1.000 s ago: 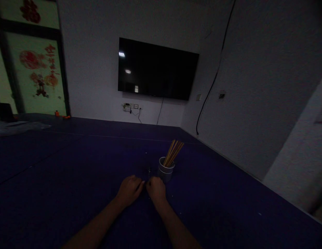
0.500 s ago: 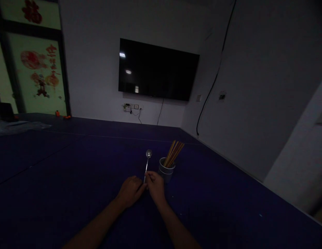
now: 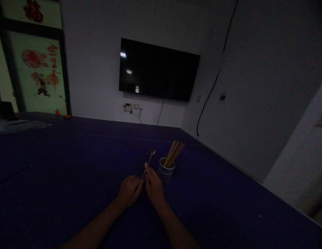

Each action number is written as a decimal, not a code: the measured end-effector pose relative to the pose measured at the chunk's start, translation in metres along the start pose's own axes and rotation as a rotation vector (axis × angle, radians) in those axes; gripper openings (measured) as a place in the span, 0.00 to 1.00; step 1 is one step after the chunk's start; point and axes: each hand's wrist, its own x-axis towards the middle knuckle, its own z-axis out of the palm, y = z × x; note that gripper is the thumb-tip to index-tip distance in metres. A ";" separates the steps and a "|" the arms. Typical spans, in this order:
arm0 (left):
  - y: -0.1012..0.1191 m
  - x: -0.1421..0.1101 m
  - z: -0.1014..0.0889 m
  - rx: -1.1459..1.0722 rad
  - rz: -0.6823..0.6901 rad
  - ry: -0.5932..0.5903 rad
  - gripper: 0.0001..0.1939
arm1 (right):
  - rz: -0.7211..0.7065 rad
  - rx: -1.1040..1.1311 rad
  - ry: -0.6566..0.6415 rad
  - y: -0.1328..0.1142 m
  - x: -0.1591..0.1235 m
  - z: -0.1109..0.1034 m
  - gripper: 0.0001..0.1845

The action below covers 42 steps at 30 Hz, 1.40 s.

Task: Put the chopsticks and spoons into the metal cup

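Observation:
A long-handled metal spoon [image 3: 153, 151] points up and away from me, its bowl tilted toward the right. My left hand [image 3: 130, 191] is closed on the low end of the spoon's handle, thumb against it. Close beside the handle is my right hand [image 3: 153, 186], fingers stretched forward and no longer pinching; whether a fingertip touches the handle I cannot tell. Just right of that hand stands a grey cup [image 3: 165, 174] holding several wooden chopsticks [image 3: 173, 154] that lean to the right.
A dark blue tabletop [image 3: 80, 180] spreads under everything. Clear plastic wrap [image 3: 23, 126] and small orange objects [image 3: 67, 117] lie at the far left. Beyond are a wall-mounted television [image 3: 158, 71], sockets and a hanging black cable [image 3: 211, 88].
The spoon's bowl has swung to the right and turned. My right hand has loosened its pinch on the handle and straightened its fingers forward. My left hand has shifted slightly left.

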 end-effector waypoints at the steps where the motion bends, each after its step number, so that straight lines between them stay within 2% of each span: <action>1: 0.000 0.000 -0.001 -0.005 0.012 0.013 0.21 | -0.049 -0.031 -0.010 0.001 0.000 0.000 0.23; 5: 0.001 -0.003 -0.005 -0.051 0.088 -0.012 0.20 | -0.165 -0.086 0.024 0.006 -0.002 -0.001 0.22; 10: 0.000 -0.006 -0.006 -0.073 0.130 -0.140 0.22 | -0.259 -0.147 0.269 0.015 0.001 -0.018 0.19; 13: -0.001 -0.004 -0.007 -0.089 0.065 -0.216 0.22 | -0.155 -0.191 0.505 0.014 0.009 -0.035 0.14; 16: -0.001 -0.002 -0.007 -0.095 -0.009 -0.258 0.23 | 0.075 -0.182 0.605 0.009 0.017 -0.049 0.19; 18: -0.002 -0.002 -0.007 -0.093 -0.030 -0.277 0.23 | 0.208 -0.183 0.620 0.005 0.020 -0.055 0.23; 20: -0.002 -0.002 -0.007 -0.086 -0.037 -0.288 0.24 | 0.282 -0.202 0.598 0.003 0.021 -0.057 0.27; 23: -0.003 -0.002 -0.005 -0.082 -0.040 -0.309 0.24 | 0.326 -0.218 0.536 0.005 0.021 -0.057 0.29; 33: -0.005 -0.003 -0.003 -0.061 -0.091 -0.331 0.24 | 0.494 -0.102 0.414 0.021 0.021 -0.053 0.28; 38: -0.004 -0.002 -0.004 -0.062 -0.098 -0.338 0.25 | 0.517 0.048 0.509 0.025 0.021 -0.050 0.25; 42: -0.004 -0.002 -0.002 -0.051 -0.096 -0.327 0.25 | 0.539 0.096 0.599 0.022 0.021 -0.049 0.28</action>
